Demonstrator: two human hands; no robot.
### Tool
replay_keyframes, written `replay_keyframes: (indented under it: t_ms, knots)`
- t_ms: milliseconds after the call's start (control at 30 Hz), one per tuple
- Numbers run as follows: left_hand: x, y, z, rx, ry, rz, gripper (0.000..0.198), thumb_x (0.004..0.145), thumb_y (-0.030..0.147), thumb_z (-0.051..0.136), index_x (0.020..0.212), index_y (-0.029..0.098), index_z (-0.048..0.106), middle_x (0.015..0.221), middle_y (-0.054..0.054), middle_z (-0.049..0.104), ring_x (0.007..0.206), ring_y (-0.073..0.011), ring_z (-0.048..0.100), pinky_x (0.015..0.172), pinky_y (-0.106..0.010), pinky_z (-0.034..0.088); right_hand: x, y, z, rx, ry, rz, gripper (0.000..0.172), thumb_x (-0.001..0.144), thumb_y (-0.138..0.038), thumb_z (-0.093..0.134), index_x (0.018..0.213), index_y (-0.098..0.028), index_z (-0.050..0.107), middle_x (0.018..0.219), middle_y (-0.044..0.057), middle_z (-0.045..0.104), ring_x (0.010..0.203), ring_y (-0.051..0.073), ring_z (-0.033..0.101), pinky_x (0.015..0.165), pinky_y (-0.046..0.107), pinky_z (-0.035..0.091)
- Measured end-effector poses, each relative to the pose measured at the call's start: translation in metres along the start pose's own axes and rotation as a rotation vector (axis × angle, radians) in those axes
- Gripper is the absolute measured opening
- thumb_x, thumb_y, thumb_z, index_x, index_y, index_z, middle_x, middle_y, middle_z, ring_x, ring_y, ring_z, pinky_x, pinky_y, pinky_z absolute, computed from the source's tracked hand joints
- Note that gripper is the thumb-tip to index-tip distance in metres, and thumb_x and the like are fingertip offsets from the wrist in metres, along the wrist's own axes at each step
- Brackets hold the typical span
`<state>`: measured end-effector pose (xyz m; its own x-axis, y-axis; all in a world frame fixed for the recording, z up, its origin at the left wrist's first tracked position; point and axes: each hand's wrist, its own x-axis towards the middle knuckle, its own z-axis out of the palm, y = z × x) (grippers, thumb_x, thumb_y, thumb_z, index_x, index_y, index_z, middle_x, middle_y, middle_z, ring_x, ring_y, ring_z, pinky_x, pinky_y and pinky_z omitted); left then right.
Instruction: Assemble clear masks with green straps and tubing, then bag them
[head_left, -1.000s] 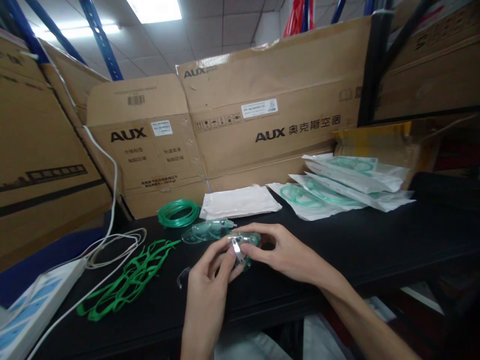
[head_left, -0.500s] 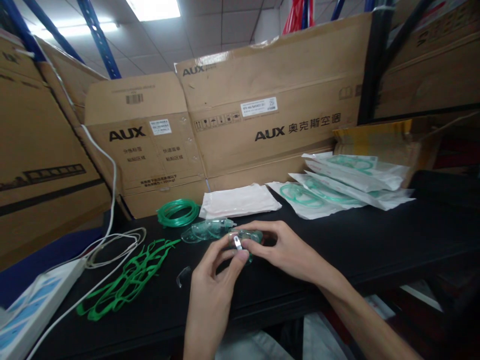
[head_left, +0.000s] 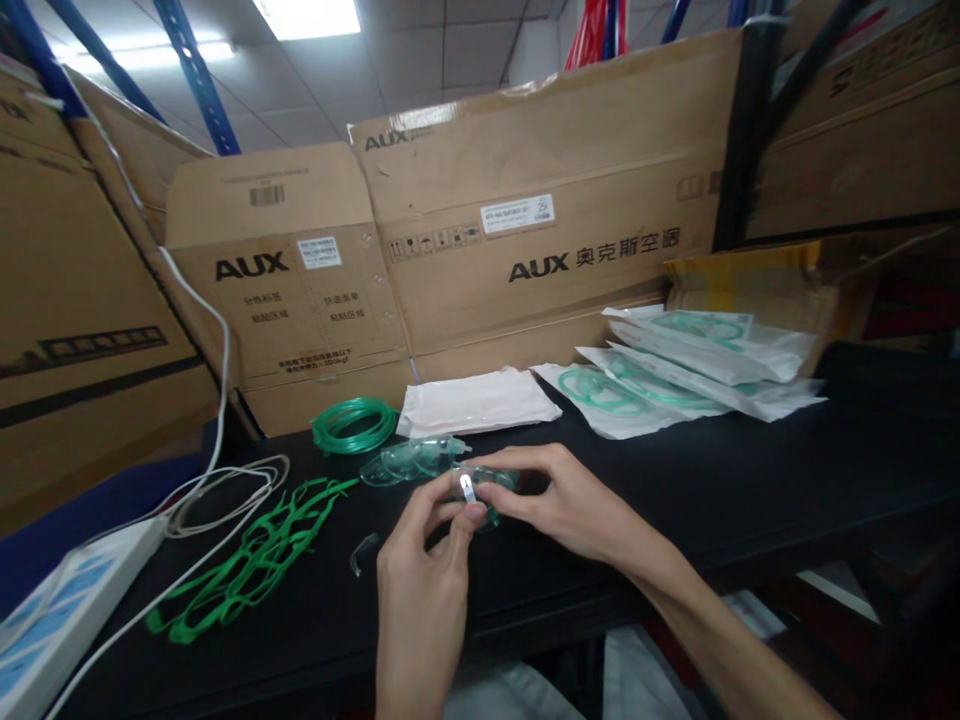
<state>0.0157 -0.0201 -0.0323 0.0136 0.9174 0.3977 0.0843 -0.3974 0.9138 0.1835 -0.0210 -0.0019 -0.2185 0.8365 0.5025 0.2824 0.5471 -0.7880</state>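
Both hands meet on a clear green mask (head_left: 504, 480) held above the black table's front part. My left hand (head_left: 429, 560) pinches the mask's near left side, its thumb beside a small metal clip (head_left: 467, 487). My right hand (head_left: 562, 500) grips the mask from the right, thumb near the clip and fingers over the top; they partly hide the mask. Just behind, more clear green masks (head_left: 405, 461) lie on the table. A small clear piece (head_left: 364, 552) rests left of my left hand.
Green straps (head_left: 259, 560) lie at the left, near a white cable and a power strip (head_left: 71, 610). Behind are coiled green tubing (head_left: 354, 426), a white packet stack (head_left: 480, 402) and bagged green tubing (head_left: 697, 360). Cardboard boxes (head_left: 450, 290) stand along the back.
Both hands have shifted slightly left with the mask. The clip between the thumbs now looks more upright.
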Motion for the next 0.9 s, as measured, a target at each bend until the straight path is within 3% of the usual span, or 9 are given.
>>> replay_keyframes:
  t_ms: [267,433,600,667,800,900]
  knots:
    - [0.0008,0.0004,0.0002,0.024,0.021,-0.012,0.022,0.084,0.038,0.074,0.097,0.020,0.076,0.100,-0.007,0.079,0.092,-0.0247,0.074,0.083,-0.030,0.059,-0.0002,-0.0015,-0.0011,0.016,-0.042,-0.028,0.027,0.093,-0.022,0.068,0.118,-0.023,0.078,0.113,0.002,0.080,0.101,0.023,0.074,0.089,0.031,0.053]
    - [0.0015,-0.0010,-0.0004,0.015,0.003,0.019,0.019,0.084,0.036,0.075,0.094,0.020,0.073,0.096,-0.005,0.077,0.091,-0.0217,0.073,0.082,-0.027,0.059,-0.0017,-0.0009,-0.0017,0.021,-0.053,-0.024,0.027,0.093,-0.022,0.067,0.118,-0.022,0.078,0.113,0.003,0.080,0.104,0.022,0.074,0.093,0.031,0.053]
    - [0.0007,-0.0040,-0.0010,-0.067,0.032,0.054,0.040,0.084,0.034,0.077,0.118,0.024,0.059,0.088,0.000,0.074,0.084,-0.0190,0.074,0.078,-0.028,0.062,-0.0024,0.0022,-0.0024,-0.015,-0.051,-0.008,0.028,0.094,-0.023,0.067,0.119,-0.022,0.077,0.117,0.004,0.079,0.106,0.023,0.073,0.094,0.031,0.053]
    - [-0.0003,-0.0039,-0.0016,0.001,0.012,0.083,0.042,0.087,0.034,0.074,0.125,0.025,0.060,0.091,-0.001,0.074,0.085,-0.0187,0.075,0.078,-0.027,0.062,-0.0024,0.0031,-0.0024,-0.028,-0.060,-0.011,0.029,0.094,-0.024,0.066,0.121,-0.022,0.077,0.116,0.003,0.079,0.105,0.023,0.073,0.094,0.032,0.053]
    - [-0.0013,-0.0045,-0.0027,0.071,-0.030,0.125,0.026,0.090,0.035,0.069,0.114,0.024,0.070,0.108,-0.006,0.075,0.091,-0.0199,0.075,0.079,-0.027,0.062,-0.0027,0.0019,-0.0023,-0.050,-0.073,-0.001,0.030,0.094,-0.023,0.065,0.122,-0.021,0.076,0.116,0.004,0.079,0.104,0.022,0.073,0.092,0.031,0.053]
    - [-0.0011,-0.0055,-0.0029,0.065,-0.033,0.118,0.025,0.091,0.034,0.069,0.114,0.024,0.070,0.109,-0.006,0.076,0.091,-0.0204,0.075,0.078,-0.028,0.062,-0.0030,-0.0006,-0.0024,-0.065,-0.065,0.012,0.030,0.094,-0.023,0.066,0.121,-0.021,0.076,0.113,0.003,0.080,0.102,0.023,0.073,0.091,0.031,0.053]
